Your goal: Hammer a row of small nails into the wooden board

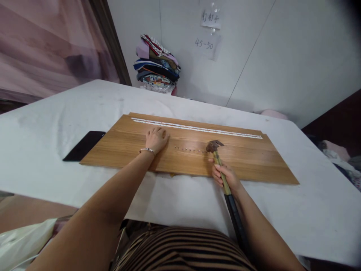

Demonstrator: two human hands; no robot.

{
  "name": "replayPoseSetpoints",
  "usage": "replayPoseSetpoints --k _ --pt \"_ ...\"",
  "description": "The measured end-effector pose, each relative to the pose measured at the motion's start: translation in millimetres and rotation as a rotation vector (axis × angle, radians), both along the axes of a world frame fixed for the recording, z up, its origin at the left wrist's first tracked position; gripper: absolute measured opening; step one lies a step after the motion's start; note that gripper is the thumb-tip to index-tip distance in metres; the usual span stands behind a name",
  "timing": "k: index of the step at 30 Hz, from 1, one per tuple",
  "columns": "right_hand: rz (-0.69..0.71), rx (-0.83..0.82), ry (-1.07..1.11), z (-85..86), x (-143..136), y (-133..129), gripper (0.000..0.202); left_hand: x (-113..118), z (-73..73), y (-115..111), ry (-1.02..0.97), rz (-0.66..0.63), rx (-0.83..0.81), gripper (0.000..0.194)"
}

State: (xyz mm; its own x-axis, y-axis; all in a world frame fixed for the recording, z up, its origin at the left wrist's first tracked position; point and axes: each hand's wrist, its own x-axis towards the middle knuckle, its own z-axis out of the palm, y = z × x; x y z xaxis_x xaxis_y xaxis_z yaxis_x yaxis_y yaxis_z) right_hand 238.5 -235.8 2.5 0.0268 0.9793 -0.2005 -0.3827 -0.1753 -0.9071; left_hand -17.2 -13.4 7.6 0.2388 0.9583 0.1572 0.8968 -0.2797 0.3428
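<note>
A long brown wooden board [248,158] lies across the white table in front of me. My left hand [157,139] rests on its left half, palm down with the fingers lying forward, and a bracelet circles the wrist. In my right hand [225,175] is a claw hammer [216,150], gripped high on the yellow part of its handle; the black lower end runs back towards my body. The rusty head is low over the board at the right end of a row of small nails [189,150]. Whether the head touches a nail, I cannot tell.
Two white marked strips [197,128] run along the board's far side. A dark flat object [84,146] sits partly against the board's left end. Folded clothes [158,66] are stacked at the back of the white table [42,124], by the wall. A pink curtain hangs at the left.
</note>
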Motion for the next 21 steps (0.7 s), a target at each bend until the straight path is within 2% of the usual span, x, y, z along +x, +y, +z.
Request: replayPoseSetpoints --k 21 --pt "0.006 0.003 0.016 -2.7 2.5 0.5 0.040 0.0 -0.2 0.0 0.025 0.000 0.004 0.038"
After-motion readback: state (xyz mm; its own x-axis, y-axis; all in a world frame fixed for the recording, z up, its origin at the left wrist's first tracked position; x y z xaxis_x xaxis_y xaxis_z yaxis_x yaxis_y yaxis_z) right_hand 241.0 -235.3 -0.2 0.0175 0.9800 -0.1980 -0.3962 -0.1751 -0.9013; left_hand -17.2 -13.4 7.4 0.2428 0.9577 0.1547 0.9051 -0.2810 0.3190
